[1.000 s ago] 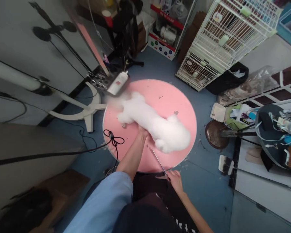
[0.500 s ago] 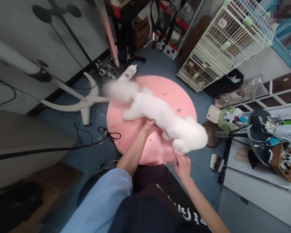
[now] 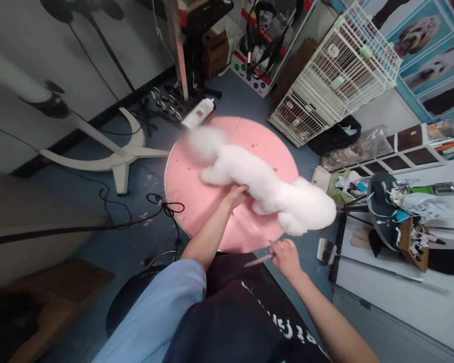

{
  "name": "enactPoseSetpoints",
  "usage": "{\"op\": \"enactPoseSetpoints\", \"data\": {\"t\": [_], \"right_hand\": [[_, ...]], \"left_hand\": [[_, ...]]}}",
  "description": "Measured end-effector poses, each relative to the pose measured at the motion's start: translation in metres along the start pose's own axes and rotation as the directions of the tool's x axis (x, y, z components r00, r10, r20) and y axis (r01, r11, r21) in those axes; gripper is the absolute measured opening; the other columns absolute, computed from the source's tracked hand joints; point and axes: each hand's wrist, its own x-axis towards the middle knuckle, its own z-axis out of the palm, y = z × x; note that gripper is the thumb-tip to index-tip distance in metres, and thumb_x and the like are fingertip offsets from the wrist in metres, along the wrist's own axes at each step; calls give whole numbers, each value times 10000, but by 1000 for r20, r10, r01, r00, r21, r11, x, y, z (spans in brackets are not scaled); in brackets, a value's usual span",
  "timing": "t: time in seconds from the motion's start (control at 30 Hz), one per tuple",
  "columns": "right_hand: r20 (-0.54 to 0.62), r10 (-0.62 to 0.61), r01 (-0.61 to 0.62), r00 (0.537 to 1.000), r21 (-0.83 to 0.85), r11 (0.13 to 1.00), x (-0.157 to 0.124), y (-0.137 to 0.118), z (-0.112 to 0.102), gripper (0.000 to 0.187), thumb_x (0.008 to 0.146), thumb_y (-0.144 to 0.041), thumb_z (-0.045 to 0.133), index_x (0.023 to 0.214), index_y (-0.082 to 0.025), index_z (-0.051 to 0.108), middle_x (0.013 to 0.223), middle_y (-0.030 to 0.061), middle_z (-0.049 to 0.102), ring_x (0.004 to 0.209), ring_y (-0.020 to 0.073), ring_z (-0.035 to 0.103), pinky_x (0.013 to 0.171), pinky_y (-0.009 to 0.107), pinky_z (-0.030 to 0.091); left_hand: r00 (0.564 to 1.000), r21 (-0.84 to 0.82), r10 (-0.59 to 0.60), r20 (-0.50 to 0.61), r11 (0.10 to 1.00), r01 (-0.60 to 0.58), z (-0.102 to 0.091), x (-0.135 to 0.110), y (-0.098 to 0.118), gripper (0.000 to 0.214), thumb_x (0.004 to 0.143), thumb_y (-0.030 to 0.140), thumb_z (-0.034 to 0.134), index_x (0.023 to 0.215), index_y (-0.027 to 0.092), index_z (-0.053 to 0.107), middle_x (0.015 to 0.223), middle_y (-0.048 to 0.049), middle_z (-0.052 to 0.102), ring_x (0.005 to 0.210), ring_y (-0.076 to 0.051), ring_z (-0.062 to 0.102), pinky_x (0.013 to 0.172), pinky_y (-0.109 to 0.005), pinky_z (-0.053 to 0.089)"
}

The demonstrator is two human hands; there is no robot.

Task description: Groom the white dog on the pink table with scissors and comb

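Observation:
A fluffy white dog [image 3: 257, 174] stands on a round pink table [image 3: 189, 201], its body running from upper left to lower right. The rounded fluff at its upper left end is blurred. My left hand [image 3: 236, 198] is against the dog's underside at mid-body, its fingertips partly hidden by fur. In my right hand [image 3: 286, 256], near the table's front edge, is a pair of scissors [image 3: 259, 260]. The visible blade points left over my dark apron, apart from the dog.
A white bottle [image 3: 197, 114] and a rack of metal scissors [image 3: 169, 105] sit beyond the table's far left edge. White wire cages [image 3: 336, 75] stand at the back right. A cluttered round stand [image 3: 380, 201] is to the right. A black cable [image 3: 98, 229] hangs at left.
The scissors have come away from the dog's fur, and the visible blade now points left. The dog's blurred end has shifted right. My left hand stays at its underside.

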Motion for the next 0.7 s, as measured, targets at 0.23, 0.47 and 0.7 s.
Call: {"op": "enactPoseSetpoints", "data": {"t": [0.23,0.47,0.7], "right_hand": [[89,66,-63,994,-29,998,1,26,-22,347,838,-116,502,1093,-178,730,828,70,719,803,201,613,829,326,330],[318,68,-100,945,82,992,5,17,-4,241,851,-131,552,967,-220,744,877,51,717,866,187,629,884,311,361],[487,-51,-65,872,218,974,42,19,10,225,962,-293,520,976,-175,711,933,92,697,844,200,664,725,262,437]], "left_hand": [[999,-7,-33,23,999,34,4,0,-8,548,417,166,814,916,160,589,849,-22,664,825,-200,593,772,-355,470],[999,-23,-42,-14,999,42,5,7,-14,399,556,115,759,920,169,606,838,-15,675,884,-207,608,811,-342,470],[999,-9,19,46,1000,-18,2,9,-16,506,515,154,870,968,130,647,960,-90,708,1160,-343,589,992,-450,464]]}}
